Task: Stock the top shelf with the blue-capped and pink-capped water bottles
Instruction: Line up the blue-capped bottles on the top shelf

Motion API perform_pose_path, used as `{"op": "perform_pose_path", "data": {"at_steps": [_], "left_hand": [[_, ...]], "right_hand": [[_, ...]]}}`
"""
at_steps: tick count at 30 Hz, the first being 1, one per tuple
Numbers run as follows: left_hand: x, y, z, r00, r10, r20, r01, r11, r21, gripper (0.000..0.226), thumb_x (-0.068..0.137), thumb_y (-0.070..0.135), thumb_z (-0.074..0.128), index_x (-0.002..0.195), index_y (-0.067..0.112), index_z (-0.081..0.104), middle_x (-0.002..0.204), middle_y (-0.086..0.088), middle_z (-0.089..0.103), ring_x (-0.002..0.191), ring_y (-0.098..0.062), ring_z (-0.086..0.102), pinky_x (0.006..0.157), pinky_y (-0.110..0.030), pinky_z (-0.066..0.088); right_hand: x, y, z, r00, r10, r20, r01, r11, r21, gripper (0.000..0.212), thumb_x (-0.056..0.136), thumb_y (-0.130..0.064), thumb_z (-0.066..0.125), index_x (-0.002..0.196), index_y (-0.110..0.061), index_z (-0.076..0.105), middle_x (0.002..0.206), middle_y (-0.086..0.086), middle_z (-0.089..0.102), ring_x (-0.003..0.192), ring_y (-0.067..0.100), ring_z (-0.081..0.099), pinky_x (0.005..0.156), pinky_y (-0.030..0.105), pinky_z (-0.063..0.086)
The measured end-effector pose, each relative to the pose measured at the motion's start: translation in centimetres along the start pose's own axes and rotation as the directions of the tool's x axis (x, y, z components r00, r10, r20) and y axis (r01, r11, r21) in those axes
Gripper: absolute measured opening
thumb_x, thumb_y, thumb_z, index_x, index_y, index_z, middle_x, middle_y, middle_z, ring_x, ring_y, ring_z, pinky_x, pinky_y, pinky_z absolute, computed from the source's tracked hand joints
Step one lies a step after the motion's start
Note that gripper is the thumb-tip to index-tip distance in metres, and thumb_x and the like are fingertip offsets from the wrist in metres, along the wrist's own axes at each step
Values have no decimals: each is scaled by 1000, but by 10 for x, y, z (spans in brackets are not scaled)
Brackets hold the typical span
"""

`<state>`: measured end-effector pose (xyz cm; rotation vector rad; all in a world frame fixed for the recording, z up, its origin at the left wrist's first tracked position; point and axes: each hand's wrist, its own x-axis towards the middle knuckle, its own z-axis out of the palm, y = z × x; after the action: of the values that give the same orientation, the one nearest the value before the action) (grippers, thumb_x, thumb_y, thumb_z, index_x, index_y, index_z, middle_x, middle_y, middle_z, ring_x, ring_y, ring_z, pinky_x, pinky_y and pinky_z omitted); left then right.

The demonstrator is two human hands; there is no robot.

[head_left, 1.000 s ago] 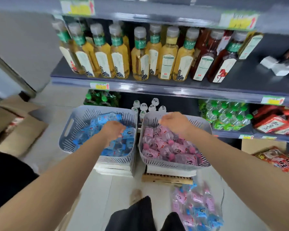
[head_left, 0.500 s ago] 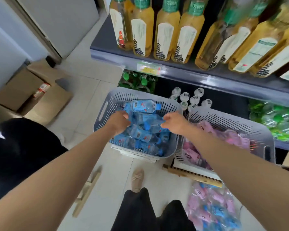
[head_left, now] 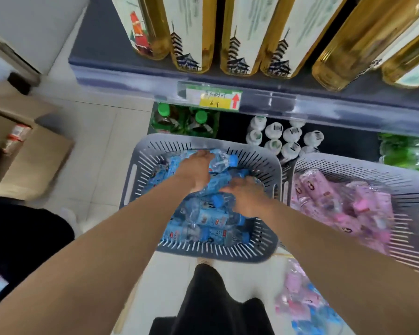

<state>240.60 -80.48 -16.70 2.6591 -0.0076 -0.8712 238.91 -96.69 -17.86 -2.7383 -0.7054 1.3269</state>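
The basket [head_left: 203,252] around the left hand [head_left: 196,170] and right hand [head_left: 247,199] is matt grey plastic; the blue-capped bottles [head_left: 208,217] in it are clear, glossy plastic. Left of them, the cardboard box [head_left: 34,160] looks matt.

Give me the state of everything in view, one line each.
Left hand, grips a blue-capped water bottle
Right hand, among the blue-capped bottles, grip unclear
Left basket, full of blue-capped bottles
Right basket, full of pink-capped bottles
Yellow drink bottles, upright on the shelf
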Motion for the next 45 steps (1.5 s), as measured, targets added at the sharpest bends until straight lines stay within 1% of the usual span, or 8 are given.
{"op": "perform_pose_path", "data": {"at_steps": [4, 15, 21, 26, 33, 36, 40, 45], "left_hand": [[19, -3, 5, 998, 33, -50, -30, 998, 54, 72, 91, 14, 54, 149, 17, 12, 156, -4, 16, 143, -23, 21, 113, -40, 28], [25, -1, 18, 969, 144, -200, -84, 957, 279, 64, 84, 18, 64, 139, 13, 31, 140, -6, 41, 129, -27, 40, 103, -38, 35], [-9, -2, -5, 971, 55, -231, -93, 983, -156, 64, 80, 14, 68, 135, 10, 36, 130, -11, 50, 118, -29, 49, 96, -37, 45], [-65, 16, -42, 937, -47, -345, -155, 832, -532, 49, 77, 7, 70, 121, 9, 47, 104, -5, 60, 91, -22, 59, 69, -24, 41], [-167, 59, -98, 877, -144, -457, -282, 617, -735, 38, 78, 7, 72, 106, 16, 48, 86, 12, 56, 73, 0, 54, 53, -5, 45], [-213, 80, -128, 826, -179, -534, -346, 587, -732, 42, 78, 15, 74, 112, 17, 51, 96, 8, 61, 82, -10, 61, 66, -23, 54], [-264, 109, -168, 734, -211, -645, -466, 534, -705, 37, 78, 15, 73, 108, 21, 52, 102, 4, 63, 90, -14, 62, 72, -21, 50], [-314, 140, -219, 653, -196, -732, -612, 432, -662, 33, 79, 11, 71, 107, 18, 56, 105, 2, 63, 95, -18, 63, 86, -39, 54]], "right_hand": [[12, 0, 10, 1000, -9, -30, 7, 998, -66, 69, 88, -13, 59, 142, -42, 29, 154, 2, 13, 139, 35, 10, 113, 50, 17], [-5, 8, -5, 988, -119, -102, 107, 987, -118, 50, 86, -19, 62, 132, -31, 47, 143, 3, 33, 130, 26, 28, 111, 43, 28], [-33, 17, -19, 975, -18, -221, 71, 970, 234, 43, 85, -21, 66, 126, -26, 54, 135, -1, 46, 123, 24, 40, 106, 36, 34], [-76, 9, -49, 913, 39, -406, 171, 867, 469, 38, 79, -13, 72, 115, -17, 61, 117, 5, 54, 111, 25, 49, 101, 39, 39], [-179, -9, -115, 809, 48, -587, 380, 719, 582, 33, 80, -16, 73, 110, -22, 60, 107, 2, 50, 95, 18, 47, 88, 32, 37], [-232, -18, -141, 740, 17, -672, 495, 663, 562, 28, 78, -21, 74, 102, -24, 60, 102, 4, 51, 84, 16, 43, 80, 28, 34], [-304, -29, -180, 654, -16, -756, 602, 617, 507, 19, 79, -27, 73, 92, -23, 60, 92, 3, 48, 81, 15, 43, 76, 29, 35], [-380, -47, -229, 508, -10, -861, 699, 589, 405, 19, 81, -26, 72, 96, -20, 62, 80, -2, 53, 70, 11, 46, 64, 19, 38]]}}
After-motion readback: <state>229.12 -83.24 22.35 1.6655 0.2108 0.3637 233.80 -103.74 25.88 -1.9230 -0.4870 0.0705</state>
